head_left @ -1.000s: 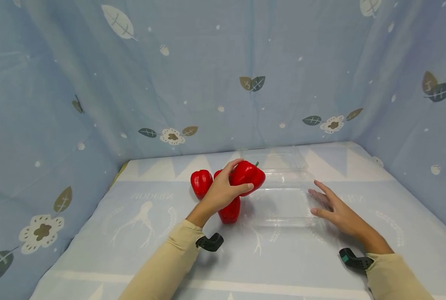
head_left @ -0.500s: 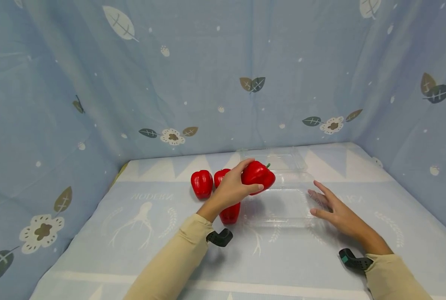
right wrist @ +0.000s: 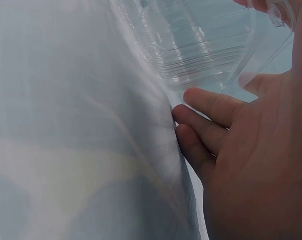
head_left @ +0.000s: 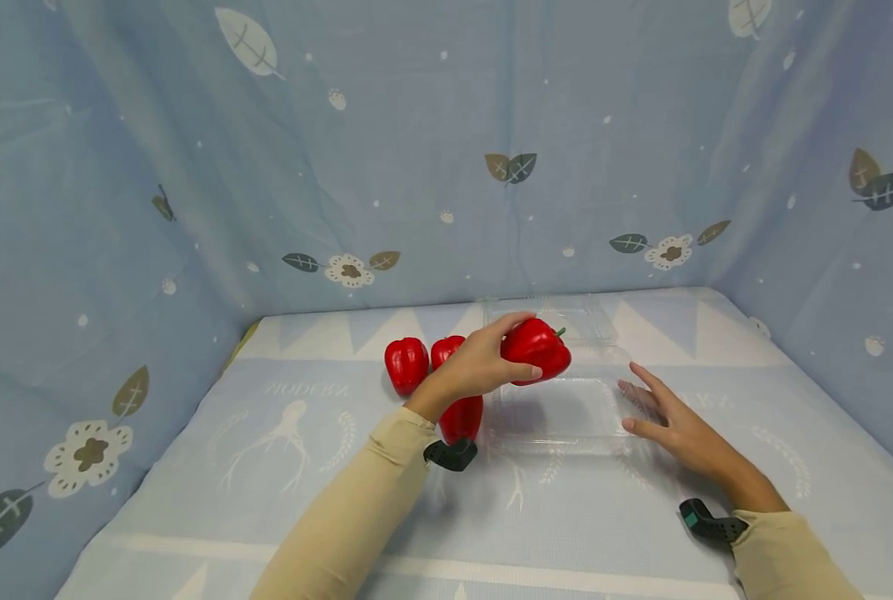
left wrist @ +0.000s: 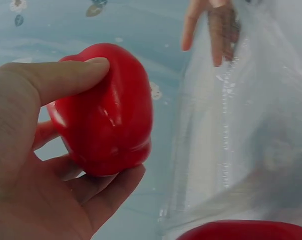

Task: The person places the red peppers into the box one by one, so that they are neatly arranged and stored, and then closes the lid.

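My left hand (head_left: pixel 476 367) grips a red bell pepper (head_left: pixel 538 350) by its sides, thumb toward me, green stem to the right. It is held above a clear plastic clamshell container (head_left: pixel 566 442) with its lid (head_left: pixel 604 321) laid back. In the left wrist view the thumb presses on the pepper (left wrist: pixel 113 107) and the fingers curl under it. At the container's right side rests my right hand (head_left: pixel 675 429), fingers spread and relaxed. The right wrist view has its fingertips against the clear plastic (right wrist: pixel 201 55); some fingers show through the wall.
Left of the container lie three more red bell peppers: one at the far left (head_left: pixel 406 365), one behind my left hand (head_left: pixel 446 348), one nearer me (head_left: pixel 461 418). A patterned cloth (head_left: pixel 281 492) covers the table; blue curtains (head_left: pixel 446 150) surround it.
My left hand has carried the bell pepper to the right, from near the other peppers to over the container. My right hand has stayed in place.
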A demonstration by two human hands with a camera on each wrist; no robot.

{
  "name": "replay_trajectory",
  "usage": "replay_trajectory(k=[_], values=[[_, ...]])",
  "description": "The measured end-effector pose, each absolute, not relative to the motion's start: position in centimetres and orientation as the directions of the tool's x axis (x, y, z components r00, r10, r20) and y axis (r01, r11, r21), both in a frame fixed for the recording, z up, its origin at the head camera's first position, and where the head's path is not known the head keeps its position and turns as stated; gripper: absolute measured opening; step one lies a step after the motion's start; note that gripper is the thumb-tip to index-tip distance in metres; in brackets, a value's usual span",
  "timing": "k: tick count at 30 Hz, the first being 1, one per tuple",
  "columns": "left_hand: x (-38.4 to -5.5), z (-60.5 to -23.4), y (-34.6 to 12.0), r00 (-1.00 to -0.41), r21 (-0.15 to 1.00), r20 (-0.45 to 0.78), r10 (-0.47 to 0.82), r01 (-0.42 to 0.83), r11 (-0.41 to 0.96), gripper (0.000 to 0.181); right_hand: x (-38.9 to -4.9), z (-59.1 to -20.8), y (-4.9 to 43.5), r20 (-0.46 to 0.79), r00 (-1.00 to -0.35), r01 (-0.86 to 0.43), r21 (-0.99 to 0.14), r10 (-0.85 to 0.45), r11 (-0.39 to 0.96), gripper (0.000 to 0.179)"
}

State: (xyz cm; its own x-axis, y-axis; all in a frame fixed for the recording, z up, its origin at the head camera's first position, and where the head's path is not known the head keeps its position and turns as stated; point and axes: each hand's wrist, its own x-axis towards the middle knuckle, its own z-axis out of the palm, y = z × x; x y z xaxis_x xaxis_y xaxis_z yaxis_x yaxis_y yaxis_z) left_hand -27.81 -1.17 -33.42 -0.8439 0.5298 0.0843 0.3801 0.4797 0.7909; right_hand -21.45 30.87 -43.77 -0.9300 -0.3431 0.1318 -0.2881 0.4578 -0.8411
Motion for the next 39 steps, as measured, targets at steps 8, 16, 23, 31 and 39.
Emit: replay_trajectory(k=[8, 16, 23, 31, 39], values=[[-28.6, -33.2, -0.4, -0.826, 0.829, 0.082, 0.557, 0.367, 0.422, 0.076, -21.5, -44.0, 31.0, 0.127, -0.932, -0.283, -0.84, -0.339, 0.464, 0.09], [-29.0, -34.0, 1.1, -0.819, 0.822, 0.059, 0.57, 0.364, 0.438, 0.076, -21.4, -44.0, 31.1, 0.118, -0.936, -0.273, -0.838, -0.33, 0.474, 0.09], [-29.5, -34.0, 2.3, -0.81, 0.78, 0.058, 0.584, 0.402, 0.479, 0.076, -21.3, -43.8, 31.0, 0.102, -0.943, -0.251, -0.84, -0.315, 0.481, 0.091], [-30.1, -34.1, 3.7, -0.792, 0.749, 0.024, 0.61, 0.418, 0.514, 0.076, -21.3, -43.7, 31.1, 0.094, -0.948, -0.243, -0.831, -0.304, 0.5, 0.092], [-30.0, -34.5, 4.6, -0.808, 0.653, -0.024, 0.589, 0.433, 0.621, 0.077, -21.5, -43.7, 30.6, 0.063, -0.953, -0.217, -0.826, -0.296, 0.52, 0.092]])
